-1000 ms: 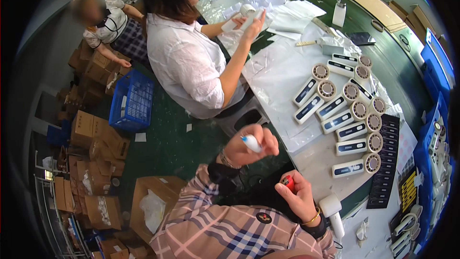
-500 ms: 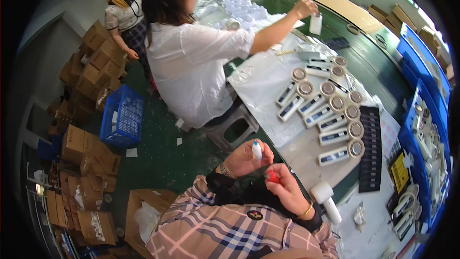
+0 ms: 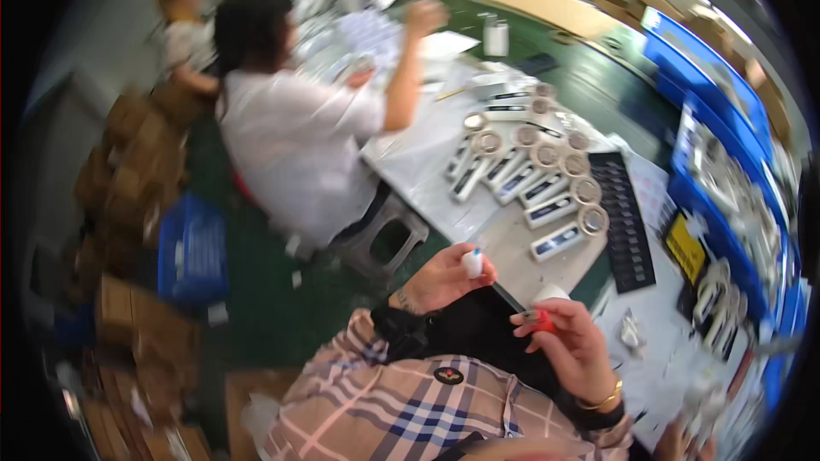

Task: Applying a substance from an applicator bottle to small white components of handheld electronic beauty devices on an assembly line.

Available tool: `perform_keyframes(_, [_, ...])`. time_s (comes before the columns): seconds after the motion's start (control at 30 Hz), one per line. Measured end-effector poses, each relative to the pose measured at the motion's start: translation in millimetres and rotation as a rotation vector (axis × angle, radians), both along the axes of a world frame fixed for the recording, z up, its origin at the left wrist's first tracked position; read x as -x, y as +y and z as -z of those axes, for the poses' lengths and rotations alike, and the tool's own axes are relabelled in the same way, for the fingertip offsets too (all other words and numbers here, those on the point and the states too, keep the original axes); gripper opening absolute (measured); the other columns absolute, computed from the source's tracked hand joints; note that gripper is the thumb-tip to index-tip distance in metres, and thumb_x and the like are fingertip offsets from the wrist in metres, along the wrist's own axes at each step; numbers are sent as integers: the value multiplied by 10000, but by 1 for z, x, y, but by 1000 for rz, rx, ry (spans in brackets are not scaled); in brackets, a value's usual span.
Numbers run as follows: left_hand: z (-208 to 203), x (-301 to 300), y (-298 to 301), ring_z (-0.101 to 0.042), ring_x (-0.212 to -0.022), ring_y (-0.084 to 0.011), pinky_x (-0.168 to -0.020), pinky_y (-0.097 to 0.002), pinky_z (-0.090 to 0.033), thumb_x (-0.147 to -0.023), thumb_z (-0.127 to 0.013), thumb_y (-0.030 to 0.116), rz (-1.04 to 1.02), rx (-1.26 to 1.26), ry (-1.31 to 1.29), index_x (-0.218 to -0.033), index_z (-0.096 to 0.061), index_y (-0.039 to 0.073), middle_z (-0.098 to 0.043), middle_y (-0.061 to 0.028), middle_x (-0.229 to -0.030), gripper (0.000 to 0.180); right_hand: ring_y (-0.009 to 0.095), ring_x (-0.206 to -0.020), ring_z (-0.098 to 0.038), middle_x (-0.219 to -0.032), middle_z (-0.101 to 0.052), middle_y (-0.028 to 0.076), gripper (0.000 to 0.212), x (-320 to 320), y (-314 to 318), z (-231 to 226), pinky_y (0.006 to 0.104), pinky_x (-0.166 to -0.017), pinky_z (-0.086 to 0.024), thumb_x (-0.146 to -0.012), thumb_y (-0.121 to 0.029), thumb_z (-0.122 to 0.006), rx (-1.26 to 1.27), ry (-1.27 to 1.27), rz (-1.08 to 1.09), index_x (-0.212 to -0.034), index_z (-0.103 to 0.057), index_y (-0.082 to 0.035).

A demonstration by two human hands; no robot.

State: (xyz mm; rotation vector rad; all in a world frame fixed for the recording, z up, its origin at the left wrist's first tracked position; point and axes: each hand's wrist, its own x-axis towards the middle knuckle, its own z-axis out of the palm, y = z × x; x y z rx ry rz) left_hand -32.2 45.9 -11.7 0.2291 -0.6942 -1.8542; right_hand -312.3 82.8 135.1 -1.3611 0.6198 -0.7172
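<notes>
My left hand (image 3: 440, 280) is closed round a small white dropper bottle (image 3: 471, 265) with a blue tip, held upright above my lap. To its right, near the table edge, my right hand (image 3: 579, 350) pinches a small red piece (image 3: 541, 321). A greyish end shows at its left side; its exact kind I cannot make out. Behind my right fingers a white part (image 3: 551, 292) on the table is mostly hidden. Farther off lie several white handheld devices (image 3: 559, 237) with round, metallic-looking heads and dark panels, grouped on the covered table (image 3: 530, 277).
A black slotted strip (image 3: 623, 226) lies right of the devices. Blue bins (image 3: 722, 196) of white parts line the right side. A co-worker in white (image 3: 299, 145) sits at the far left. Another person's hand (image 3: 675, 442) shows at lower right, blurred. Cardboard boxes (image 3: 137, 316) stand on the left.
My right hand has moved right, away from the bottle, with the red piece. The view has shifted. The co-worker's raised arm has drawn back from the white container; another hand appears at lower right.
</notes>
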Motion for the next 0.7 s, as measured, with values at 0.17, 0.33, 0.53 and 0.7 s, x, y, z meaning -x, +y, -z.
perform_keyframes(0.17, [5,-9,8,-659,-1114,-309,-1002,-450,-522,-923,-792,192,-54,-33,-52,-1170,-645,42,-700,-152,-1145,325,173,-1048,-671,-1277,-679,168,310,46,2,-48,291,-856,-577,-1023,72,-553,228,62,286,-1330,-541,26])
perform_keyframes(0.33, [8,-3,-7,-668,-1114,-311,-1012,-453,-529,-936,-769,131,-48,-42,-24,-1180,-661,54,-710,-140,-1144,277,143,-988,-654,-1192,-684,132,222,74,-17,-105,268,-809,-565,-1013,62,-583,614,199,516,-1224,-647,29])
perform_keyframes(0.53, [0,-10,-3,-677,-1070,-300,-974,-432,-548,-935,-767,117,-124,-71,-60,-1133,-675,41,-719,-135,-1098,231,93,-899,-601,-1041,-628,58,222,93,-67,-144,217,-747,-512,-1011,12,-627,909,419,699,-1222,-697,4])
perform_keyframes(0.7, [-6,-14,-6,-681,-1071,-296,-978,-430,-548,-938,-761,99,-111,-83,-84,-1131,-690,55,-723,-127,-1089,210,95,-879,-651,-1075,-710,60,219,104,-133,-166,231,-763,-536,-1001,-75,-689,928,416,899,-1203,-695,9])
